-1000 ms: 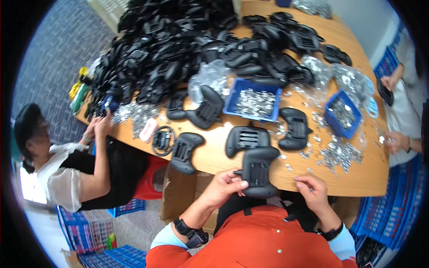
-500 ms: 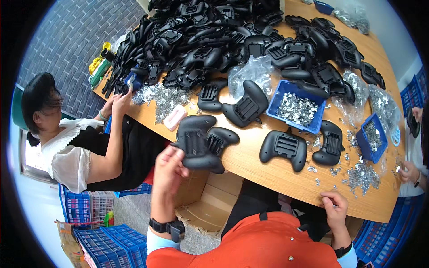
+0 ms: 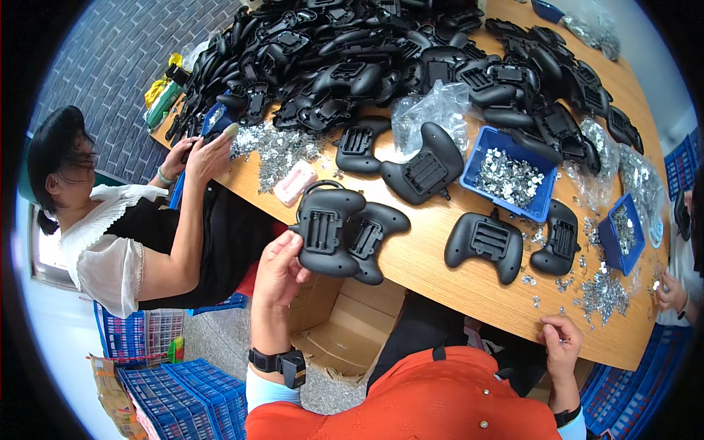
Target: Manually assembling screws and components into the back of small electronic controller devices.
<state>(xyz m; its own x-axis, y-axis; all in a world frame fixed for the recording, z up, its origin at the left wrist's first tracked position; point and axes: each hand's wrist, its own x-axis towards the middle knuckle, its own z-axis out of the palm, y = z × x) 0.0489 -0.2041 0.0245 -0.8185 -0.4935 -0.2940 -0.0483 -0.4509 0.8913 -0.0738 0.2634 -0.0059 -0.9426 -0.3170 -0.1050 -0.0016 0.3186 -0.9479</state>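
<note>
My left hand (image 3: 281,270) grips the edge of a black game controller shell (image 3: 334,254) between thumb and fingers, its slotted battery compartment facing up. The shell is at the table's front edge and overlaps another controller shell (image 3: 386,220) on its right. My right hand (image 3: 562,346) hovers by the front edge with fingers curled in; whatever they hold, if anything, is too small to make out. Nearest to it lie two more controller shells, one (image 3: 469,253) level and one (image 3: 562,229) turned on end. Others, one (image 3: 440,158) tilted, lie farther back.
A big heap of black shells (image 3: 345,77) covers the table's back. Blue bins (image 3: 540,210) (image 3: 636,253) hold small metal clips; loose clips (image 3: 603,297) lie around. A pink-white block (image 3: 295,183) and clear plastic bags are nearby. One person (image 3: 132,242) works at left, another (image 3: 675,290) at right.
The shell in my left hand, blurred and tilted before, is now steady and more level. My right hand stays by the table edge. The whole view has shifted slightly.
</note>
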